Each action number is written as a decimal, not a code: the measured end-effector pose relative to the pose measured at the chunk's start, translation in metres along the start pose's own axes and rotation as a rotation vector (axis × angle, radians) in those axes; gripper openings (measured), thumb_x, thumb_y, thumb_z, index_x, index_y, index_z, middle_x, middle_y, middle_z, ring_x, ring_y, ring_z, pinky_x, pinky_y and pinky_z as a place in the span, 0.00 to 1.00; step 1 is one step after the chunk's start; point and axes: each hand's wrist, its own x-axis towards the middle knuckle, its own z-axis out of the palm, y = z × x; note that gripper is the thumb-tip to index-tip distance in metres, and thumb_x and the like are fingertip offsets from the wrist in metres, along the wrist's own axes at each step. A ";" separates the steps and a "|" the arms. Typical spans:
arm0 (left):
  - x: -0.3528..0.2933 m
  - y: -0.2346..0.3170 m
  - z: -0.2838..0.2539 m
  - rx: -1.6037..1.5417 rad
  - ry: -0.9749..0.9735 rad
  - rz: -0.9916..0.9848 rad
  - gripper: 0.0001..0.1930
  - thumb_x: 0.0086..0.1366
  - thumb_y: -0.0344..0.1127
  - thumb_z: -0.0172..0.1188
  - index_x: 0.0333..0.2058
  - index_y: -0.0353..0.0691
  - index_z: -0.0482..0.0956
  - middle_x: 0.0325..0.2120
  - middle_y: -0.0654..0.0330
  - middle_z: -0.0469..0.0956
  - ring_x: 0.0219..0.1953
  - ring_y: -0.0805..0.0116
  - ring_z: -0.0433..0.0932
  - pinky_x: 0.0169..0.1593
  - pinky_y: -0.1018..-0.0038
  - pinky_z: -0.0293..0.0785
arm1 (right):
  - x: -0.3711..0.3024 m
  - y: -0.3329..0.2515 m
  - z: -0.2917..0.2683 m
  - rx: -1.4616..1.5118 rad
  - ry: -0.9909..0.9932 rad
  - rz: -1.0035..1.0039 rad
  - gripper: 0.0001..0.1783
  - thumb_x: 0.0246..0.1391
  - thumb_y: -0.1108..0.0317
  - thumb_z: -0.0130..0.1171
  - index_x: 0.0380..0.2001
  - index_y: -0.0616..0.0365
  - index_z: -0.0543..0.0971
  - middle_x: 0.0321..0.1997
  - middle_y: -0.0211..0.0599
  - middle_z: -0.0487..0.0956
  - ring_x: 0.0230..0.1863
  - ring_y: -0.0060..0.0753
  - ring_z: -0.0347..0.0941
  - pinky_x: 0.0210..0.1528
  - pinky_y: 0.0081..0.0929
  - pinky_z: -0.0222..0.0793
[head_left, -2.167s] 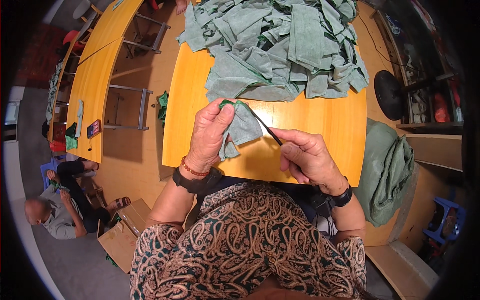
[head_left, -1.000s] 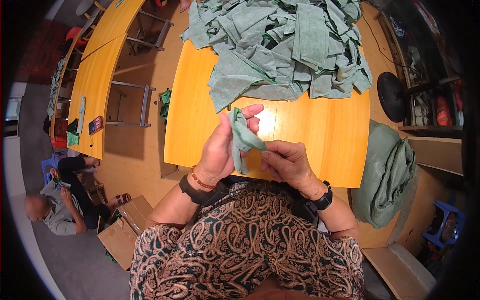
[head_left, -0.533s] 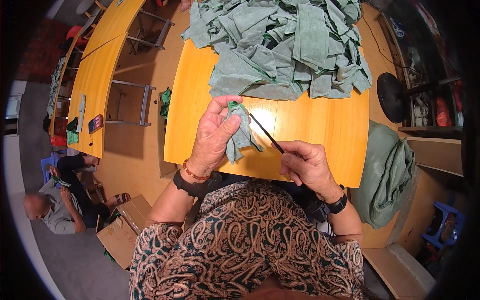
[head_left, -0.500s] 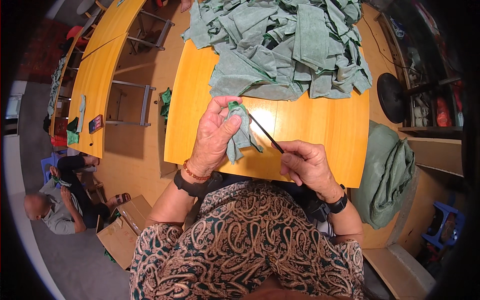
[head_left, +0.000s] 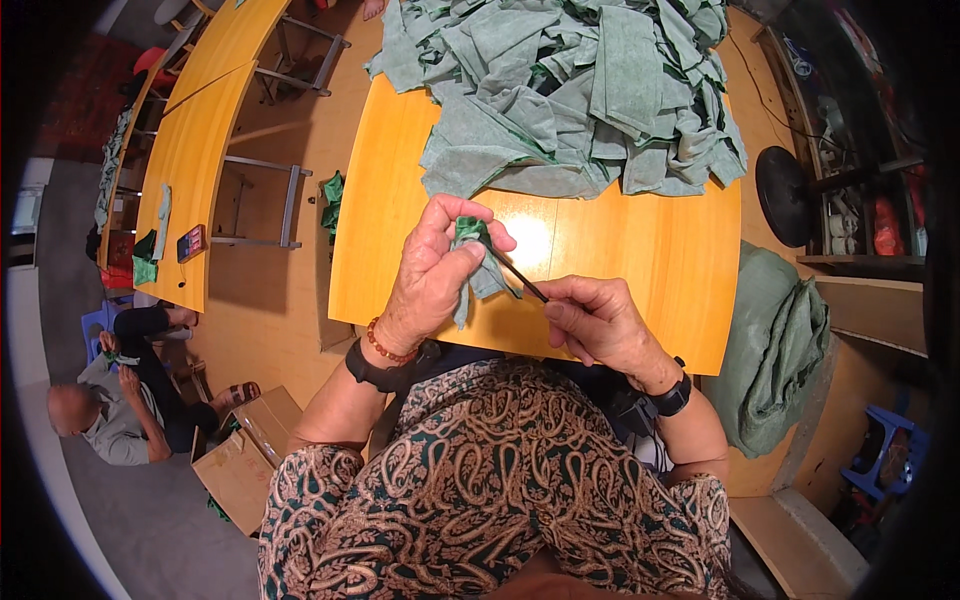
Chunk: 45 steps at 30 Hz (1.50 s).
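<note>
Between the thumb and fingers of my left hand (head_left: 432, 268) is a small grey-green fabric piece (head_left: 490, 279), bunched up with a shiny green part at its top. My right hand (head_left: 600, 318) pinches a thin black rod (head_left: 527, 281) by its near end. The rod slants up and left, and its far end meets the fabric by my left fingertips; whether it goes inside the cloth I cannot tell. Both hands are over the near part of the yellow table (head_left: 650, 270). Beyond them lies a large heap of similar grey-green fabric pieces (head_left: 560, 100).
A big green sack (head_left: 770, 350) stands against the table's right side, with a black round base (head_left: 783, 196) behind it. To the left is another long yellow table (head_left: 190, 180). A seated person (head_left: 120, 400) handles cloth near a cardboard box (head_left: 247, 458) at lower left.
My right hand has moved slightly left, bringing the rod's far end against the fabric at my left fingers. The left fingers have shifted their grip around the cloth's top.
</note>
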 end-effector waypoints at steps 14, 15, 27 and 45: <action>-0.003 -0.021 0.014 -0.140 0.106 -0.113 0.12 0.72 0.35 0.44 0.49 0.35 0.66 0.36 0.52 0.78 0.39 0.68 0.77 0.48 0.71 0.75 | 0.004 0.006 0.005 0.025 0.005 0.049 0.12 0.65 0.73 0.52 0.49 0.64 0.77 0.20 0.28 0.76 0.12 0.11 0.62 0.13 0.12 0.56; -0.003 -0.023 0.016 -0.109 0.096 -0.130 0.13 0.72 0.35 0.44 0.50 0.35 0.66 0.36 0.53 0.79 0.38 0.68 0.77 0.47 0.72 0.74 | 0.005 0.007 0.006 0.035 0.006 0.049 0.11 0.65 0.73 0.53 0.48 0.64 0.78 0.20 0.28 0.76 0.12 0.11 0.61 0.13 0.12 0.55; 0.001 -0.016 0.012 -0.473 0.111 -0.145 0.26 0.76 0.43 0.43 0.66 0.33 0.58 0.42 0.60 0.76 0.45 0.73 0.75 0.51 0.72 0.75 | 0.012 0.028 0.016 0.272 0.076 -0.021 0.10 0.65 0.70 0.54 0.47 0.60 0.78 0.22 0.28 0.77 0.14 0.13 0.65 0.14 0.14 0.58; 0.005 -0.015 0.006 -0.313 -0.034 -0.224 0.07 0.69 0.31 0.58 0.42 0.37 0.73 0.33 0.53 0.82 0.37 0.68 0.82 0.44 0.71 0.80 | 0.011 0.001 -0.010 -0.101 0.016 -0.079 0.08 0.62 0.73 0.56 0.43 0.59 0.80 0.23 0.24 0.76 0.21 0.13 0.70 0.22 0.15 0.64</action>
